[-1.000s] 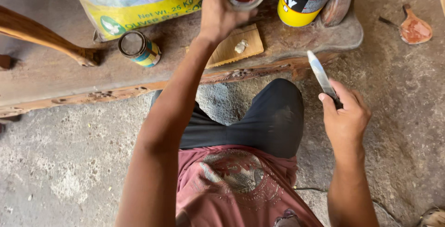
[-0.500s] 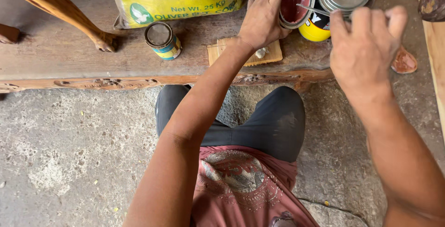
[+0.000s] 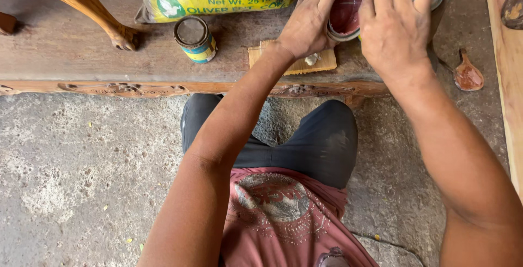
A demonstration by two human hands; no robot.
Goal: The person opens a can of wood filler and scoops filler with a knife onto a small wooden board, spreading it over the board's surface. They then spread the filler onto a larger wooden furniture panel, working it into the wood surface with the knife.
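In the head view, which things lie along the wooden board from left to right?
Carved leg → small closed tin → sandpaper block → left hand → red lid → right hand → stained spoon.

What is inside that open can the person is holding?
The open can shows a dark red liquid, likely paint or stain. The left hand and right hand cover its sides, so the depth of the liquid cannot be seen.

A woodworking shop: a carved wooden rail point(image 3: 125, 88), paint tins point(image 3: 195, 39) and a rough concrete floor point(image 3: 81, 180).
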